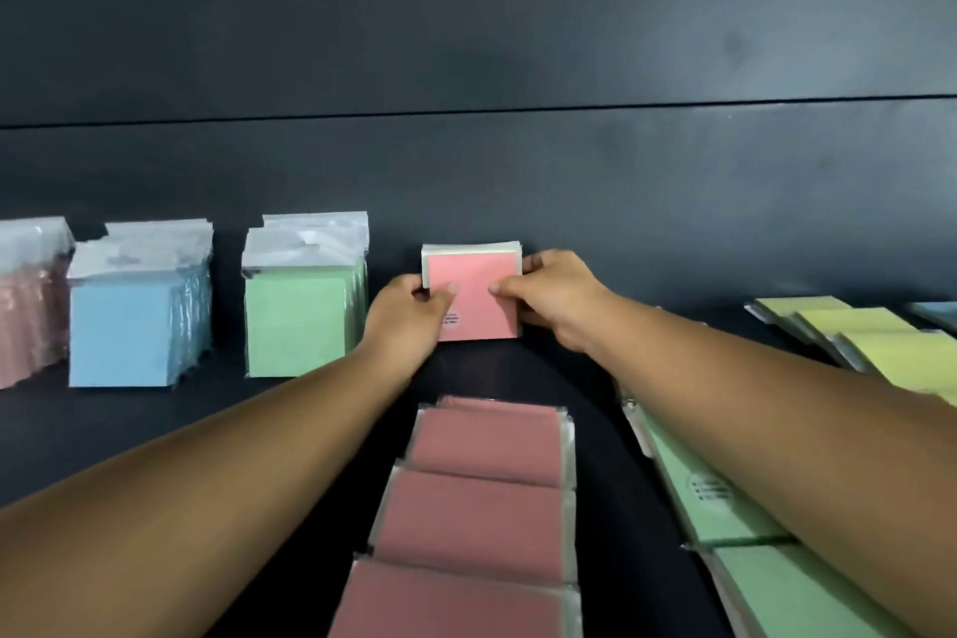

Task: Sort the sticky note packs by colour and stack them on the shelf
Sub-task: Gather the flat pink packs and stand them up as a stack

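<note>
Both my hands hold a small bunch of pink sticky note packs point(474, 295) upright against the dark back wall of the shelf point(129, 425). My left hand point(409, 321) pinches its left edge with the thumb on the front. My right hand point(554, 295) pinches its right edge the same way. Standing to the left are a green stack point(300, 326), a blue stack point(134, 326) and a pink stack point(26, 316) at the frame's edge. Pink packs point(476, 508) lie flat in a row below my hands.
Green packs point(725, 508) lie flat at the lower right under my right forearm. Yellow packs point(870, 342) lie overlapped at the far right, with a blue pack point(940, 313) beyond them. Bare shelf shows between the green stack and the held packs.
</note>
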Tool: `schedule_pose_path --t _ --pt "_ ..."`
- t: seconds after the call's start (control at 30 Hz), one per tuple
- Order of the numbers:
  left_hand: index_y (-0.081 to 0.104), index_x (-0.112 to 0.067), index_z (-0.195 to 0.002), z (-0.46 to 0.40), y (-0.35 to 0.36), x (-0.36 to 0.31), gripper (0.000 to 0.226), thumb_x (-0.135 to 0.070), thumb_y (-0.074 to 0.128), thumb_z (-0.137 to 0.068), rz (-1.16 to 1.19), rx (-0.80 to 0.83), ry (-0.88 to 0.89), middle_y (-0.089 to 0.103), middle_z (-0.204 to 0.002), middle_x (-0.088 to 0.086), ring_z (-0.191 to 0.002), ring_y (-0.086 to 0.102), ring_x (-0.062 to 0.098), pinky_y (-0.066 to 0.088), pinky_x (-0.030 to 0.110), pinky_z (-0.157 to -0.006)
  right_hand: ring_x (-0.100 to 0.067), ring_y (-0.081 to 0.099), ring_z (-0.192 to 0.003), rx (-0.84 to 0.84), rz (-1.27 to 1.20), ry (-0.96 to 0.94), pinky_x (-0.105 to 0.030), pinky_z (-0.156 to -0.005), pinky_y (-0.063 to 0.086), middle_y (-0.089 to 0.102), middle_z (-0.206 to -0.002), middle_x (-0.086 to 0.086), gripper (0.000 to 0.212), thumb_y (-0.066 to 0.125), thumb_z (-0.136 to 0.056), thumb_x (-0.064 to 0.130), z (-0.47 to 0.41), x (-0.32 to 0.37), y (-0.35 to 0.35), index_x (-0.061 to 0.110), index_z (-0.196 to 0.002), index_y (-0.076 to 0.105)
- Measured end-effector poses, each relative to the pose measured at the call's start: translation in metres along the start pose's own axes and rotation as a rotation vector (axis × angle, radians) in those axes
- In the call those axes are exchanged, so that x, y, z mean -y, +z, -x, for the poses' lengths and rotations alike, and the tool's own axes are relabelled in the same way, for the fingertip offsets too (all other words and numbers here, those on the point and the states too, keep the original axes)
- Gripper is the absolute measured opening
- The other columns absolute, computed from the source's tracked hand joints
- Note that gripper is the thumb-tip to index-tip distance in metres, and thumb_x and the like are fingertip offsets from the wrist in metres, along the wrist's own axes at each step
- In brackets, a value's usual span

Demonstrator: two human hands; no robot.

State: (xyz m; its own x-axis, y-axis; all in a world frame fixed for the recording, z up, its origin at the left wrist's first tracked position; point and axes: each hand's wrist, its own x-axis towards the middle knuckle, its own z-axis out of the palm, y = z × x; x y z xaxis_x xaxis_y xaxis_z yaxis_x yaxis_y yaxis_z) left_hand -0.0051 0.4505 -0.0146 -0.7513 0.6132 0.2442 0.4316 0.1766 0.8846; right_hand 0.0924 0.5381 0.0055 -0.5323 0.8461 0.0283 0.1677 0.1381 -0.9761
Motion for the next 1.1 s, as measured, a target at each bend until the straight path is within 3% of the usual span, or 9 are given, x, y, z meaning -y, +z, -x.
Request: schedule_pose_path --t 0.23,0.37,0.53,0.63,0.73,0.83,0.9,1.0,1.1 --pt "0.057 -0.007 -0.115 0.0 -0.001 0.001 0.034 -0.032 0.051 -0.093 -0.069 -0.004 -0.001 0.06 -0.097 0.002 -0.084 0.053 0.016 0.035 0.021 -0.073 -0.031 0.064 -0.1 0.01 0.252 -0.025 -0.045 -0.093 0.05 0.067 -0.103 -0.016 0.027 0.068 -0.081 0.03 -0.003 -0.005 0.0 0.015 -0.066 0.051" --pt "0.055 -0.007 -0.118 -0.001 -0.001 0.001 0.037 -0.033 0.05 -0.093 -0.083 -0.019 -0.008 0.064 -0.107 0.006 -0.085 0.053 0.017 0.036 0.022 -0.074 -0.032 0.064 -0.1 0.035 0.334 -0.056 -0.045 -0.093 0.049 0.067 -0.101 -0.015 0.028 0.066 -0.083 0.032 -0.001 -0.001 0.0 0.015 -0.067 0.05" --pt "0.055 -0.003 -0.119 0.001 -0.005 -0.003 0.043 -0.036 0.046 -0.095 -0.163 -0.007 -0.053 0.062 -0.117 0.012 -0.106 0.057 0.029 0.038 0.026 -0.08 -0.03 0.063 -0.083 0.027 0.36 -0.035 -0.044 -0.091 0.051 0.067 -0.093 -0.017 0.03 0.069 -0.079 0.036 0.0 0.0 0.0 0.012 -0.072 0.053" --pt "0.057 -0.001 -0.112 0.011 -0.011 -0.004 0.042 -0.038 0.043 -0.096 -0.251 0.032 -0.005 0.062 -0.111 0.013 -0.108 0.055 0.031 0.034 0.026 -0.075 -0.022 0.048 -0.061 0.01 0.47 -0.027 -0.033 -0.067 0.047 0.052 -0.065 -0.006 0.04 0.068 -0.078 0.042 0.006 0.008 -0.003 0.011 -0.065 0.047" --pt "0.06 -0.011 -0.095 0.03 -0.026 -0.007 0.03 -0.035 0.042 -0.096 -0.279 0.079 0.145 0.064 -0.096 0.002 -0.108 0.056 0.026 0.031 0.023 -0.07 -0.019 0.044 -0.053 -0.035 0.658 -0.067 -0.028 -0.054 0.039 0.047 -0.059 -0.005 0.041 0.063 -0.082 0.042 0.016 0.024 -0.012 0.01 -0.062 0.048" --pt "0.062 -0.017 -0.116 0.049 -0.04 -0.01 0.034 -0.038 0.047 -0.094 -0.281 0.275 0.162 0.061 -0.124 -0.002 -0.116 0.053 0.015 0.033 0.018 -0.084 -0.018 0.056 -0.061 0.01 0.638 -0.063 -0.028 -0.064 0.053 0.059 -0.074 -0.009 0.035 0.062 -0.085 0.036 0.032 0.038 -0.022 0.001 -0.091 0.063" --pt "0.062 -0.022 -0.118 0.056 -0.046 -0.01 0.036 -0.043 0.05 -0.091 -0.331 0.477 0.1 0.058 -0.127 -0.005 -0.118 0.051 0.012 0.031 0.017 -0.087 -0.017 0.056 -0.058 0.118 0.668 0.014 -0.025 -0.058 0.051 0.059 -0.073 -0.009 0.035 0.059 -0.088 0.038 0.049 0.044 -0.025 0.003 -0.089 0.059" --pt "0.065 -0.028 -0.11 0.057 -0.052 -0.014 0.029 -0.043 0.056 -0.087 -0.376 0.69 0.048 0.06 -0.11 -0.007 -0.108 0.052 0.01 0.036 0.02 -0.09 -0.019 0.058 -0.057 0.254 0.805 0.199 -0.023 -0.051 0.049 0.058 -0.077 -0.012 0.047 0.049 -0.091 0.049 0.076 0.046 -0.024 0.003 -0.088 0.056" --pt "0.064 -0.025 -0.096 0.052 -0.053 -0.02 0.012 -0.032 0.062 -0.086 -0.39 0.805 0.069 0.057 -0.088 -0.009 -0.082 0.05 0.004 0.04 0.018 -0.076 -0.023 0.061 -0.059 0.279 0.729 0.334 -0.022 -0.048 0.053 0.056 -0.084 -0.018 0.059 0.045 -0.092 0.051 0.093 0.041 -0.022 -0.004 -0.112 0.052"
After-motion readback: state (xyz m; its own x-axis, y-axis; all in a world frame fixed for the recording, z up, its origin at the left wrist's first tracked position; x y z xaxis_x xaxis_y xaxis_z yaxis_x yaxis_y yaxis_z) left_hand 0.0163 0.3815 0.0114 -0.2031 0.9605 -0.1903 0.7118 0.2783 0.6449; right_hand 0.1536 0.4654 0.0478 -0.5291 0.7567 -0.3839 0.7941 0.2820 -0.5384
